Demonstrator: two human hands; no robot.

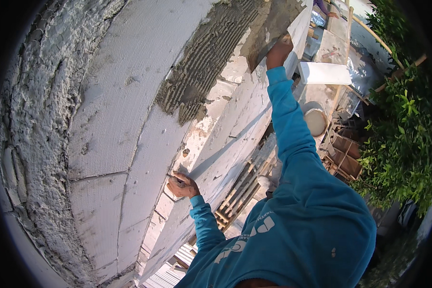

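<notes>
I look down on the top of a wall of white aerated blocks (125, 125). A band of grey mortar (201, 62), combed into ridges, lies along its far part. My right hand (278, 50), in a blue sleeve, reaches far out and grips a wide trowel (269, 24) coated in mortar, pressed flat on the wall top. My left hand (181, 185) is curled over the wall's near edge with something small and dark under the fingers; what it is I cannot tell.
Rough grey plaster (29, 144) covers the surface to the left. Below on the right are a loose white block (324, 73), a round bucket (316, 121), wooden pallets (240, 192), wooden crates (343, 153) and green bushes (398, 144). Another person's hand (330, 13) shows at the top.
</notes>
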